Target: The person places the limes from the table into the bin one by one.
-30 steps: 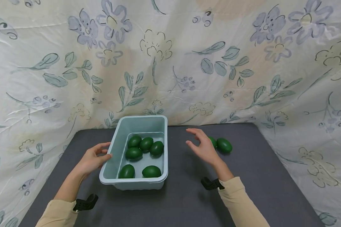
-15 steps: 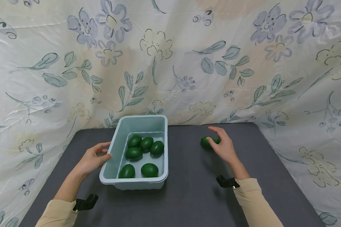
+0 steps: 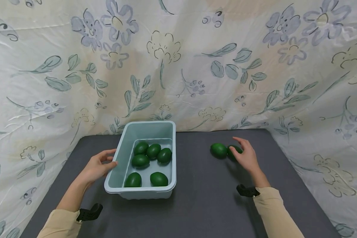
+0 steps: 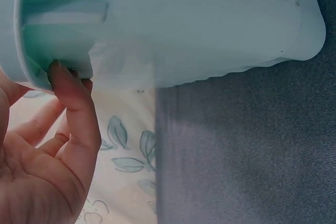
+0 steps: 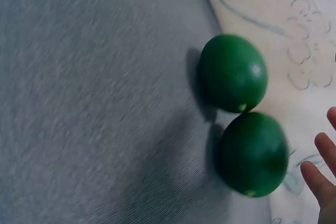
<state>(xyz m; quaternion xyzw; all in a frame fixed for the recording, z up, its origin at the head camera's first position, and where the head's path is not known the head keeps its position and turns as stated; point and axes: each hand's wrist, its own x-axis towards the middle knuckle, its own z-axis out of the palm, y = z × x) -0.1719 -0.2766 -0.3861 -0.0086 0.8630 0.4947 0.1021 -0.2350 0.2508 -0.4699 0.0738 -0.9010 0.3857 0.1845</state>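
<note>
My left hand [image 3: 99,165] grips the left rim of a pale blue plastic bin [image 3: 173,165], with the thumb over the edge; in the left wrist view, a fingertip [image 4: 59,72] hooks at the rim. Inside the bin lie several smooth, dark green oval fruits resembling limes. On the table at the right, two more sit side by side: a left lime [image 3: 218,150] and a right lime [image 3: 233,152]. My right hand [image 3: 247,157] hovers over the right lime, partly hiding it, fingers spread and holding nothing. In the right wrist view, its fingers [image 5: 317,179] appear apart from both limes.
A dark grey table [image 3: 202,205] lies under everything. Behind it and along its sides hangs a floral cloth [image 3: 193,66]. Black wrist bands [image 3: 89,212] sit on both wrists.
My right hand has moved right, away from the bin side, past the left lime to the right one. One lime at the bin's front rocks slightly. My left hand stays on the rim.
</note>
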